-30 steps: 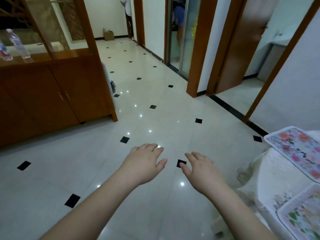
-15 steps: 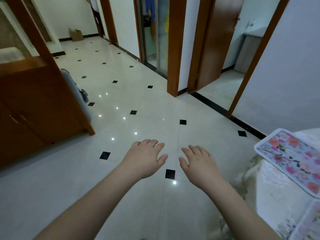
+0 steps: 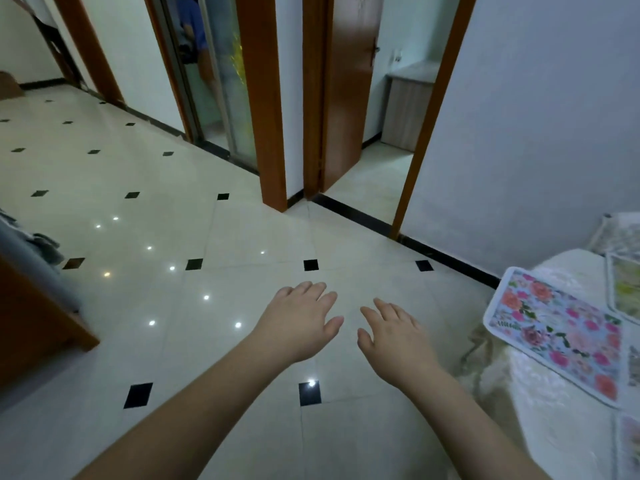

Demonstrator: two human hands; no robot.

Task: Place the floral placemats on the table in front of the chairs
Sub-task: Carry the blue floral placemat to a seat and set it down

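A floral placemat (image 3: 561,332) with pink and orange roses lies near the edge of the table (image 3: 554,427), which wears a white lace cloth, at the right. Another placemat (image 3: 627,289) in pale yellow-green lies behind it, and the corner of a third placemat (image 3: 628,448) shows at the lower right edge. My left hand (image 3: 298,323) and my right hand (image 3: 394,337) are stretched out palm down over the floor, left of the table, with fingers relaxed and nothing in them.
The cream tiled floor (image 3: 173,237) with small black diamonds stretches ahead. A wooden cabinet (image 3: 34,327) stands at the left. Wooden door frames and an open door (image 3: 346,98) are ahead, with a person (image 3: 197,39) behind the glass door. A white wall rises behind the table.
The view has swung to the right: the cabinet slid off to the left and more of the table and its placemats came into sight. Both hands stay open and empty.
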